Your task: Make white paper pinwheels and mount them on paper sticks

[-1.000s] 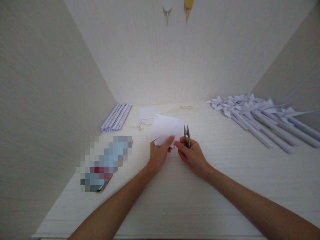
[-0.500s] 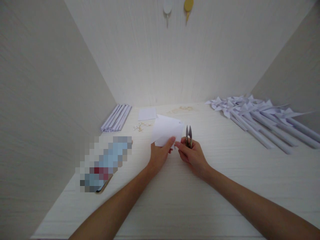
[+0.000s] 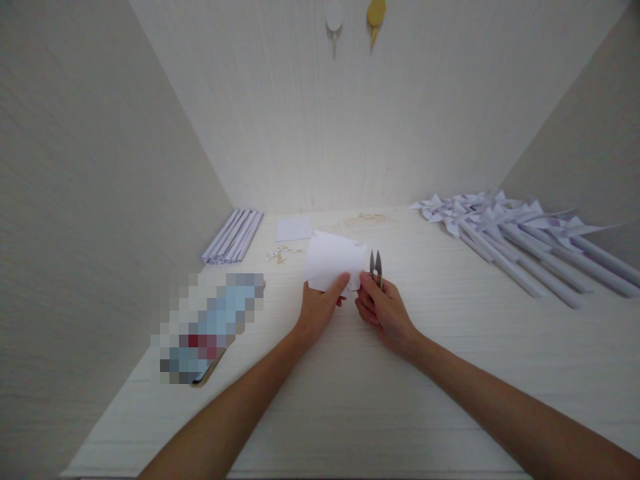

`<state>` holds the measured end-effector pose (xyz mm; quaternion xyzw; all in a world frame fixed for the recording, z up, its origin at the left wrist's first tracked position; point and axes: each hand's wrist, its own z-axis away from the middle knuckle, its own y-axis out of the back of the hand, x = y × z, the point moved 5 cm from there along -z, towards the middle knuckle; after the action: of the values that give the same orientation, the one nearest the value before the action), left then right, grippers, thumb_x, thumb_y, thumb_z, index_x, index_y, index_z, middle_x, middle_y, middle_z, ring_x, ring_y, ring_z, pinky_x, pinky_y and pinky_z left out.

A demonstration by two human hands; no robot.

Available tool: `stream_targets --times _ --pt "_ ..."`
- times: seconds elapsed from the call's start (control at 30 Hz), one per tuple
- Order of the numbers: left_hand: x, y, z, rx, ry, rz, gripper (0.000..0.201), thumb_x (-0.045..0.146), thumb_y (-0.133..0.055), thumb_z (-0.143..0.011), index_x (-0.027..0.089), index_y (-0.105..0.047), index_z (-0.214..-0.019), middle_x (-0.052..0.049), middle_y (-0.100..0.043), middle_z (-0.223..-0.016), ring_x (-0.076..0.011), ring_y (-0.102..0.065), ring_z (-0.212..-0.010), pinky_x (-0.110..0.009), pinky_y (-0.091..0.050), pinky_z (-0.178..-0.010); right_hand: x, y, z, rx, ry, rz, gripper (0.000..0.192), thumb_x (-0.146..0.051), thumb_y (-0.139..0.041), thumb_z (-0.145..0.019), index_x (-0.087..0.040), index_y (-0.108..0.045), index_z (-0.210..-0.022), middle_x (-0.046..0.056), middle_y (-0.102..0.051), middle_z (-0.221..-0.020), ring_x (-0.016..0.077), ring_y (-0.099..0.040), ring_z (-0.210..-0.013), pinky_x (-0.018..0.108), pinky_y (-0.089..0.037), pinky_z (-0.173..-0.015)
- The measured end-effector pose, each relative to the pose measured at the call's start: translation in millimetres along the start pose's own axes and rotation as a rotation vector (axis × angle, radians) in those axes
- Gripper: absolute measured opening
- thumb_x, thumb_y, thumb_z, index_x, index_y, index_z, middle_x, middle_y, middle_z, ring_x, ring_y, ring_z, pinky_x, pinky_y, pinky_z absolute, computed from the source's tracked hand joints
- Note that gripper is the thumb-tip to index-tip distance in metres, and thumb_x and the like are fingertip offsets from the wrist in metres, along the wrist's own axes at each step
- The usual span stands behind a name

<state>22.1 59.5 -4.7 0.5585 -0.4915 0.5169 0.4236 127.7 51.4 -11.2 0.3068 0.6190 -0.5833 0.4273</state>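
Between my hands is a white paper sheet, held a little above the table, with small cuts or folds at its corners. My left hand pinches its lower edge, thumb on top and fingers beneath. Small thread snips with dark pointed blades stick up from my right hand, which is closed around their handles. The right thumb and fingertip also touch the sheet's lower right corner. What lies under the sheet is hidden.
Rolled paper sticks lie at the back left, beside a square paper stack. Small pins and more tiny pieces are scattered nearby. Paper pinwheels pile up at right. A blurred phone-like object lies at left.
My right thumb and fingers have shifted slightly up against the sheet's lower right corner. The snips have tilted a little to the left. My left hand keeps its hold.
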Motion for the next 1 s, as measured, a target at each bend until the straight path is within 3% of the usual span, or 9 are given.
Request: stream_targets --times 0.17,0.37,0.77,1.0 --pt "-3.1 8.6 -5.5 0.102 -0.016 0.146 0.024 0.038 -0.058 -0.065 0.015 -0.053 -0.060 0.003 -0.054 -0.054 -0.0076 -0.047 -0.045 -0.019 -0.036 -0.040 4.0 -11.6 9.0 -0.175 -0.155 -0.110 0.034 -0.052 -0.046 -0.072 -0.018 -0.043 -0.068 -0.010 -0.032 -0.046 0.0012 -0.025 -0.028 0.016 -0.014 -0.030" --pt "3.0 11.3 -7.9 0.098 0.005 0.277 0.022 0.037 -0.055 -0.068 0.015 -0.056 -0.071 0.000 -0.058 -0.061 -0.0101 -0.055 -0.054 -0.019 -0.039 -0.042 14.7 -24.4 22.1 -0.340 -0.242 0.019 0.032 -0.049 -0.044 -0.076 -0.019 -0.040 -0.067 -0.010 -0.036 -0.042 0.0015 -0.024 -0.025 0.015 -0.010 -0.027" --pt "1.7 11.6 -8.2 0.146 0.070 0.311 0.026 0.036 -0.057 -0.064 0.014 -0.053 -0.078 0.002 -0.058 -0.056 -0.0101 -0.056 -0.048 -0.019 -0.039 -0.040 15.3 -24.9 21.9 -0.342 -0.266 0.083 0.033 -0.051 -0.043 -0.074 -0.019 -0.039 -0.066 -0.012 -0.034 -0.034 0.0017 -0.018 -0.022 0.014 -0.010 -0.023" --pt "-1.4 9.8 -8.4 0.132 0.066 0.296 0.025 0.036 -0.059 -0.064 0.012 -0.054 -0.069 0.001 -0.057 -0.051 -0.0098 -0.055 -0.045 -0.019 -0.040 -0.040 15.3 -24.5 21.9 -0.341 -0.249 0.073 0.033 -0.050 -0.044 -0.074 -0.019 -0.038 -0.063 -0.012 -0.034 -0.034 0.0013 -0.018 -0.022 0.013 -0.011 -0.022"
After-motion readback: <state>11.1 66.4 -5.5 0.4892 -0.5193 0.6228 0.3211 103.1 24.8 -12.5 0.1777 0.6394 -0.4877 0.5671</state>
